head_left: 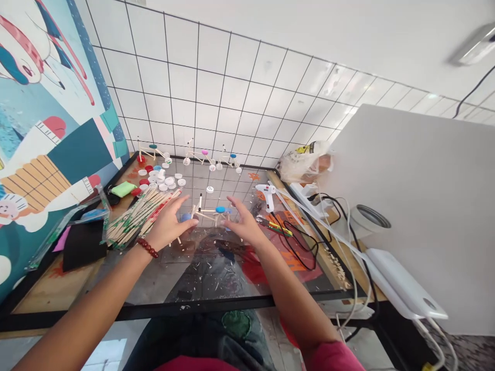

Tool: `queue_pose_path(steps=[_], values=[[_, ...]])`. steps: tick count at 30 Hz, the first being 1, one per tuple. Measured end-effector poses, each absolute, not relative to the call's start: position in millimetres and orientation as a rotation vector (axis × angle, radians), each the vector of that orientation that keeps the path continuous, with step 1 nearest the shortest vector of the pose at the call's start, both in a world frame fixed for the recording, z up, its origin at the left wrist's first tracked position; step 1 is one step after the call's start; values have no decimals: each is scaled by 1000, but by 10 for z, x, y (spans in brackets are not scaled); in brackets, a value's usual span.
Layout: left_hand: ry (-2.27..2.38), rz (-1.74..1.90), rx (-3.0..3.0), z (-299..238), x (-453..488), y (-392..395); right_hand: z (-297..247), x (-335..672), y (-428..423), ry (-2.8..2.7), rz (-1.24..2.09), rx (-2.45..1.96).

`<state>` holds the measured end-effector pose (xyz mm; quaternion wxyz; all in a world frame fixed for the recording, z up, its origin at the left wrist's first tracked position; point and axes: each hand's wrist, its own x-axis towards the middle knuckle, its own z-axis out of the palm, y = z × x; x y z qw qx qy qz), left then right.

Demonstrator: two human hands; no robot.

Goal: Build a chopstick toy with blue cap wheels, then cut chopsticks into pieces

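Note:
A small bicycle model made of thin wooden sticks, with a blue oval seat (220,209) and a black-tipped upright stick (200,202), stands on the glossy tabletop between my hands. My left hand (170,225) is on its left side, fingers apart and thumb pointing inward. On the other side my right hand (243,222) has its fingers spread too. Bluish round wheels (186,217) show partly near the fingertips; whether the fingers touch them I cannot tell. Just behind the model lies a single white bottle cap (210,189).
Three similar stick bicycles, one with a pink seat (204,152), line the back edge by the wire grid. To the left are loose caps (169,181) and a bundle of sticks (127,221). A white glue gun (266,196), yellow cutter (284,230) and cables lie right.

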<state>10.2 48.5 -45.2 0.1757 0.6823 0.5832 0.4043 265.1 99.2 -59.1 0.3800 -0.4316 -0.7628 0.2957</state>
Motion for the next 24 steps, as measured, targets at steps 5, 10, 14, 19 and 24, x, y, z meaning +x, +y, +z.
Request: queue_pose_path(steps=[5,10,14,19,24], values=[[1602,1189,1964,-606,161,522,-542,2549,1019,-1921,779,-877],[1550,1295,2004,-734,246,502,-548,2452,1031,-1884,730,-905],[1520,1294,2009,-758,271,496,-547,2452,1056,-1922,673,-931],[1514,1300,2013,-742,273,496,-530,2454,1061,-1971,612,-979],[1530,1291,2005,-735,280,488,-501,2430,1030,-2014,597,-1052]])
